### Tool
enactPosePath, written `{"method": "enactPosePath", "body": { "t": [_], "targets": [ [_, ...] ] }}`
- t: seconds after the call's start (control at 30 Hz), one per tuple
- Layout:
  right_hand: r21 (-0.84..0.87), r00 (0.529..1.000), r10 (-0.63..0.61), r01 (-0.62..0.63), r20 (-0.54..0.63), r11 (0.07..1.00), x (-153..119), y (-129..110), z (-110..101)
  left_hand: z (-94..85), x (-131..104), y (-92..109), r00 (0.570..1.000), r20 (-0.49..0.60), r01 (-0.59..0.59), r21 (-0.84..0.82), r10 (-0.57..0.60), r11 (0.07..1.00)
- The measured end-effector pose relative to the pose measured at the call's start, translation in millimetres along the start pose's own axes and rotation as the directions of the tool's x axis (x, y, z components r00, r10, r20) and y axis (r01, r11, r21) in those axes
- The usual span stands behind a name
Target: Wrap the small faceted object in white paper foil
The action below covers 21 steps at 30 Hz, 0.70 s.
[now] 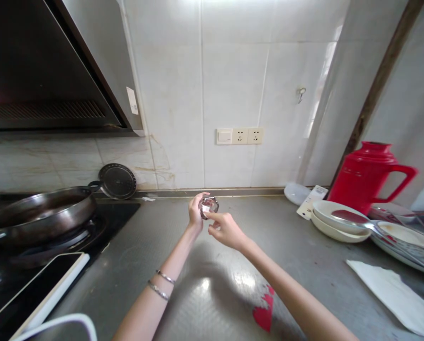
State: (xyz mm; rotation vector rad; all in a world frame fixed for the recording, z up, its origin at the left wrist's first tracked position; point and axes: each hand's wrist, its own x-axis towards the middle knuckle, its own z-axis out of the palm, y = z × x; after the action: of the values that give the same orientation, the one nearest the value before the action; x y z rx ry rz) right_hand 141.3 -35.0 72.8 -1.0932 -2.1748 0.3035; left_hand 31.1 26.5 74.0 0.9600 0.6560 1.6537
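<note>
Head view: our left hand (194,214) curls around a glass (213,204). Just right of that grip, our right hand (229,231) is half curled, holding nothing we see, one finger at the glass. We seem to poke it; our next move likely needs a steady left hold.

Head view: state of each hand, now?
Left hand: holding a small faceted container.
Right hand: partly curled at the container; whether it holds anything cannot be told.
</note>
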Motion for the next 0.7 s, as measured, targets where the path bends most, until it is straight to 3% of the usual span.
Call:
{"method": "enactPosePath", "body": {
  "t": [0.1,0.17,0.27,0.37,0.5,0.6,0.7],
  "targets": [
    [0.176,1.000,0.013,-0.012,-0.005,0.984,-1.5,-3.7,8.1,2.6,-6.5,0.6,0.998,-0.025,0.053,-0.080,-0.055,0.995],
    [0.148,0.999,0.000,0.007,-0.046,0.989,-3.0,-4.6,11.3,3.1,-8.0,2.1,0.996,-0.008,0.086,-0.095,-0.087,0.992],
    [-0.135,0.996,-0.036,0.024,-0.087,0.991,-4.7,-1.3,9.5,1.2,-5.1,2.3,0.993,0.051,0.108,-0.062,-0.105,0.992],
    [-0.421,0.997,-0.072,0.056,-0.021,0.905,-4.7,5.9,0.0,-2.3,1.3,1.1,0.988,0.110,0.111,-0.011,-0.110,0.994],
    [-0.609,0.986,-0.165,0.139,0.012,0.781,-2.1,13.0,-14.0,-4.4,7.2,5.0,0.979,0.122,0.162,0.035,-0.165,0.986],
    [-0.607,0.976,-0.216,0.166,-0.010,0.777,-0.4,15.3,-14.8,-3.8,7.9,9.6,0.970,0.135,0.196,0.044,-0.200,0.980],
    [-0.437,0.981,-0.194,0.165,-0.023,0.884,-0.4,16.8,-1.4,-3.1,6.7,10.4,0.970,0.126,0.206,0.034,-0.208,0.978]
  ]
}}
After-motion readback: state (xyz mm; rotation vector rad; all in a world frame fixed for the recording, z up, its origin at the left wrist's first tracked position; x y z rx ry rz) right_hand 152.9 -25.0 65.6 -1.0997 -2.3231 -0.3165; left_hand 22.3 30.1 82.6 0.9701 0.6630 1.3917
